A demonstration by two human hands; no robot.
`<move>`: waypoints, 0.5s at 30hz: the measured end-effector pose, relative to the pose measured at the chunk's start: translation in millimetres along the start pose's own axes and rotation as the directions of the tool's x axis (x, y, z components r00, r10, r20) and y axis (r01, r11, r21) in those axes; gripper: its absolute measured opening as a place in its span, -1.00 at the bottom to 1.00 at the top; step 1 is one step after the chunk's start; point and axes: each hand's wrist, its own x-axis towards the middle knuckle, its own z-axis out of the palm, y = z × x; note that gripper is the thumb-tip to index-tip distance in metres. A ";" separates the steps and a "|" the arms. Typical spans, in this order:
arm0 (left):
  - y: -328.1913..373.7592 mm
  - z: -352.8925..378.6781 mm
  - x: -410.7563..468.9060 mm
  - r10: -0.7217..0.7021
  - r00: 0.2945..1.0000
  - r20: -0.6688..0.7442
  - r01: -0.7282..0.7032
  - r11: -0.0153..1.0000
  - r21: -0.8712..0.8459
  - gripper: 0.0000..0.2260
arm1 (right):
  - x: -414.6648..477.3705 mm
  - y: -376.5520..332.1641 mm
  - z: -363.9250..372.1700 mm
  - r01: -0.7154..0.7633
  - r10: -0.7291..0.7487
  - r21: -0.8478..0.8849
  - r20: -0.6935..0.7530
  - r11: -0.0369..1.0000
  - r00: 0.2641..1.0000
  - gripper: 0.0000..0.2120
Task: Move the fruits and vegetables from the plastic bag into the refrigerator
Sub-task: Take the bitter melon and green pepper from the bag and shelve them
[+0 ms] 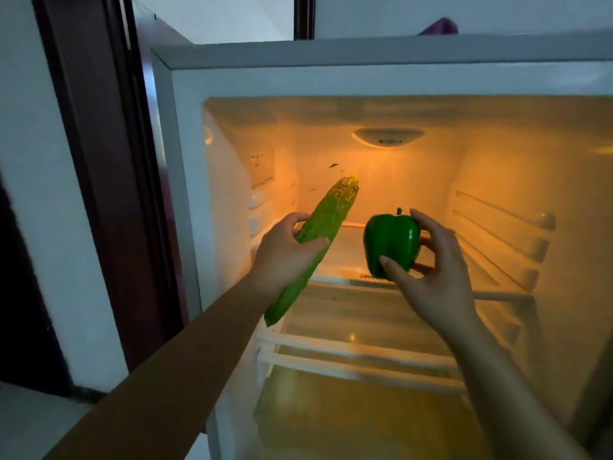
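An open refrigerator [185, 180] fills most of the frame, its inside lit orange. At centre left, the left hand [285, 250] wraps its fingers around the middle of an ear of corn [323, 227] in its green husk, tip pointing up and to the right. At centre right, the right hand [438, 277] grips a green bell pepper [391, 242], stem up, thumb in front, fingers behind. Both are held in front of the upper glass shelf [348, 250]. A dark red door [109, 161] stands at upper left.

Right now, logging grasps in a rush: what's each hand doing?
Left hand: closed around the corn cob.
Right hand: fingers holding the green bell pepper.
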 end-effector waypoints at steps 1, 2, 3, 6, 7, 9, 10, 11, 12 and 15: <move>-0.1 2.5 13.0 -0.002 1.000 -0.009 0.002 0.999 0.046 -0.56 | 10.0 3.1 3.7 -0.005 0.005 -0.016 -0.006 1.000 1.000 -0.30; -1.0 5.6 25.5 0.001 1.000 -0.022 0.001 0.996 0.090 -0.56 | 18.8 6.5 6.7 -0.011 0.010 -0.029 -0.015 1.000 1.000 -0.29; -2.7 9.7 37.5 0.002 1.000 -0.030 0.002 0.991 0.132 -0.56 | 26.7 9.6 9.1 -0.018 0.017 -0.047 -0.024 0.999 1.000 -0.29; -6.6 16.8 60.1 -0.038 0.997 0.071 0.017 0.960 0.280 -0.48 | 43.4 18.9 15.4 -0.075 0.072 -0.144 -0.028 0.987 0.997 -0.29; -9.3 16.9 61.0 -0.051 0.990 0.134 0.008 0.952 0.306 -0.46 | 47.0 23.3 16.9 -0.101 0.098 -0.180 -0.028 0.978 0.995 -0.29; -15.6 12.6 52.7 0.000 0.974 0.226 -0.070 0.951 0.303 -0.45 | 52.1 32.9 19.0 -0.143 0.143 -0.225 -0.015 0.964 0.990 -0.31; -19.5 9.8 45.9 0.054 0.965 0.257 -0.131 0.948 0.291 -0.48 | 53.8 37.4 19.5 -0.152 0.158 -0.239 0.005 0.959 0.987 -0.31; -23.1 7.9 39.4 0.109 0.952 0.287 -0.193 0.940 0.282 -0.50 | 55.5 41.2 20.4 -0.155 0.169 -0.252 0.034 0.955 0.985 -0.32; -27.1 7.4 35.0 0.157 0.936 0.314 -0.250 0.926 0.284 -0.52 | 57.6 44.7 21.4 -0.154 0.177 -0.266 0.066 0.952 0.982 -0.31; -39.4 12.9 38.2 0.178 0.930 0.320 -0.284 0.902 0.324 -0.57 | 66.7 49.7 25.5 -0.179 0.219 -0.277 0.121 0.944 0.968 -0.34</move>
